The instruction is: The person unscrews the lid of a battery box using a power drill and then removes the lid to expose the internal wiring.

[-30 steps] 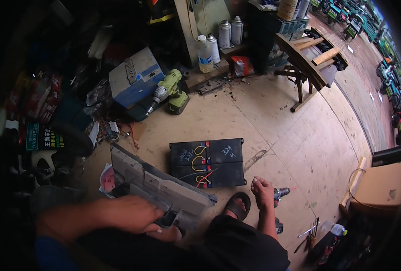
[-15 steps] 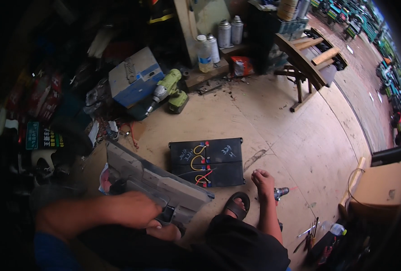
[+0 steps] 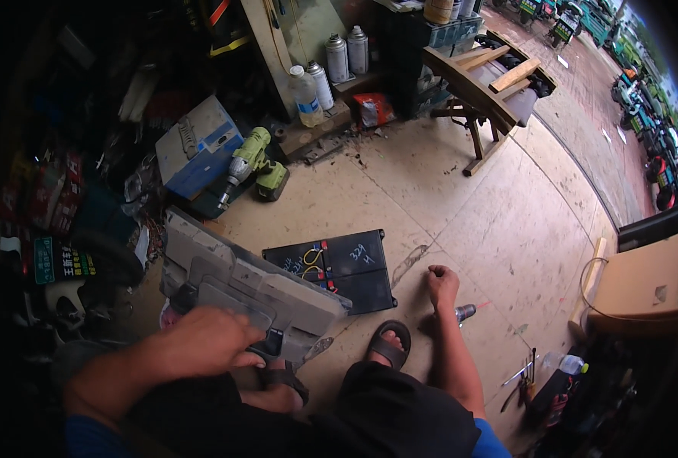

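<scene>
My left hand (image 3: pixel 220 336) grips the upright grey plastic case (image 3: pixel 251 282) at its dark handle, fingers curled over it. My right hand (image 3: pixel 442 286) is low over the floor, right of the black batteries (image 3: pixel 354 267), with fingers closed; anything inside is too small to make out. The batteries, joined by short yellow wires, are partly hidden behind the case. A drill (image 3: pixel 465 313) lies beside my right forearm. My sandalled feet are just below the case and batteries.
A green power tool (image 3: pixel 255 164), blue box (image 3: pixel 198 145) and spray cans (image 3: pixel 339 57) are at the back. A wooden frame (image 3: pixel 507 84) stands back right. Cardboard (image 3: pixel 636 282), screwdrivers (image 3: pixel 529 378) and a bottle (image 3: pixel 564 362) are at the right. Clutter crowds the left; parked scooters are outside.
The case has risen and tilted leftward with my left hand on it, covering more of the batteries. My right hand has moved up slightly. The view has shifted a little.
</scene>
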A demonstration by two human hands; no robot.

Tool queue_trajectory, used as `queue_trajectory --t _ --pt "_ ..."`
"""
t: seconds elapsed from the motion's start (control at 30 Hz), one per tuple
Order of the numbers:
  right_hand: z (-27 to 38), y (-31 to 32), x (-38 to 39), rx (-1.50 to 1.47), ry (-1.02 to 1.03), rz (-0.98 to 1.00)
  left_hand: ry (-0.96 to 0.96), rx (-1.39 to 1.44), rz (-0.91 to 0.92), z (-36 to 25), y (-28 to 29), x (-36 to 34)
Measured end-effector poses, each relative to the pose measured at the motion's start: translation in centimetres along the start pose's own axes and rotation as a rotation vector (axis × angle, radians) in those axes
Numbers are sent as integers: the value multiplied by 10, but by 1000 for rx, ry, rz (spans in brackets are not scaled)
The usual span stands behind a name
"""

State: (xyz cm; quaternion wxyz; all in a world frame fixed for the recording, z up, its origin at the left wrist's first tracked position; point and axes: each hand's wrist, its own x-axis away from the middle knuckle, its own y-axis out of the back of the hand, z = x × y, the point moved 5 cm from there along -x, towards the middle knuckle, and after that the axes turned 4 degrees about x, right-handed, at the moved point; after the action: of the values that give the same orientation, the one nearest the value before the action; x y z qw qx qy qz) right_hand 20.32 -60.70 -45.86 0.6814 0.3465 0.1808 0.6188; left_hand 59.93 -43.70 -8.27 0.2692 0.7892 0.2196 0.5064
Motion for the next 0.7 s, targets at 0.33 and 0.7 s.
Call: queue_trajectory --t 0.33,0.7 --pt "118 54 41 -26 250 -160 15 -31 -167 -16 42 -13" --pt "341 97 155 -235 1186 231 -77 -166 -329 -30 83 -52"
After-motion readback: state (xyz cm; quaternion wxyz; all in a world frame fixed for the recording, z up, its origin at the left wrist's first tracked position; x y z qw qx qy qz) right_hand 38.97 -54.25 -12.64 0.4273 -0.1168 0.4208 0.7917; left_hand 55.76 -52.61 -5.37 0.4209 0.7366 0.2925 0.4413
